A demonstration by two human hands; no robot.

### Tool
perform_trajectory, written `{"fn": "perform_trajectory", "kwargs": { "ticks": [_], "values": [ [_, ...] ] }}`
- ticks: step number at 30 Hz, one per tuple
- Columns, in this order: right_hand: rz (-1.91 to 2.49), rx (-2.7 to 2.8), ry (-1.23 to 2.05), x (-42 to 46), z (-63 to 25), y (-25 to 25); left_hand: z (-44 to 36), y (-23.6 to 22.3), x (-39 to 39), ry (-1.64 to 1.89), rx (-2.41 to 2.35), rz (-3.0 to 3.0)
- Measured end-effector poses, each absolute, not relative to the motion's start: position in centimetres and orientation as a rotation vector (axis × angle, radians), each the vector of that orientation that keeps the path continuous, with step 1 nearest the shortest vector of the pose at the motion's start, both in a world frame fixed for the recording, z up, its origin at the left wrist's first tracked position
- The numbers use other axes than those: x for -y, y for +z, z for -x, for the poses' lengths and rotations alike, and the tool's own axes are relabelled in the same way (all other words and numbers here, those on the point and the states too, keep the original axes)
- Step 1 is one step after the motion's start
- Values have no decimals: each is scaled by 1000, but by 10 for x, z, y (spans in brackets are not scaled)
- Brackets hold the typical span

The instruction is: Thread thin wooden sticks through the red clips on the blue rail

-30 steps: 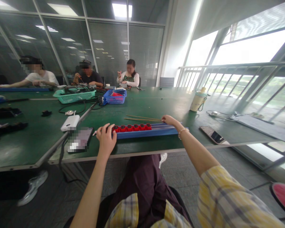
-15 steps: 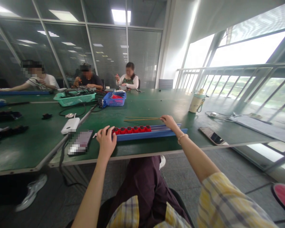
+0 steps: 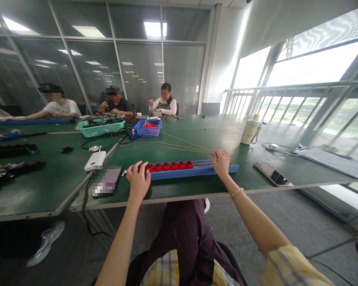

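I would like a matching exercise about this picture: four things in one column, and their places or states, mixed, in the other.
1. left hand
2. right hand
3. red blocks
4. bottle

A. inside the blue rail
B. upright on the green table
C. at the blue rail's left end
D. holding thin sticks

Pairs: 1-C; 2-D; 3-A; 4-B

On the worktop, blocks sit in a channel. From it, one phone lies at nine o'clock, the second phone at three, a bottle at two, a basket at eleven.
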State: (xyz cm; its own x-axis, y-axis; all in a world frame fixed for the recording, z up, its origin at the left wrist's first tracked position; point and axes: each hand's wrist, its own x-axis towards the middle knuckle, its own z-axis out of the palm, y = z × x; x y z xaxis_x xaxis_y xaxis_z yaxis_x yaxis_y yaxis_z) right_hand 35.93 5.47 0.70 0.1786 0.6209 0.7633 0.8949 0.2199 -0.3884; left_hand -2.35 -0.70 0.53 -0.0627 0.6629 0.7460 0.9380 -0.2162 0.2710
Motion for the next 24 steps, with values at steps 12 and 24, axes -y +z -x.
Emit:
{"fn": "perform_trajectory", "kwargs": {
  "ticks": [12,24],
  "values": [
    [1318,1609,-94,-30,-350,-10,21,13,9,-1345,1650,1791],
    [1354,1738,-114,-34,-348,-11,23,18,10,-1316,1589,1819]
  ]
}}
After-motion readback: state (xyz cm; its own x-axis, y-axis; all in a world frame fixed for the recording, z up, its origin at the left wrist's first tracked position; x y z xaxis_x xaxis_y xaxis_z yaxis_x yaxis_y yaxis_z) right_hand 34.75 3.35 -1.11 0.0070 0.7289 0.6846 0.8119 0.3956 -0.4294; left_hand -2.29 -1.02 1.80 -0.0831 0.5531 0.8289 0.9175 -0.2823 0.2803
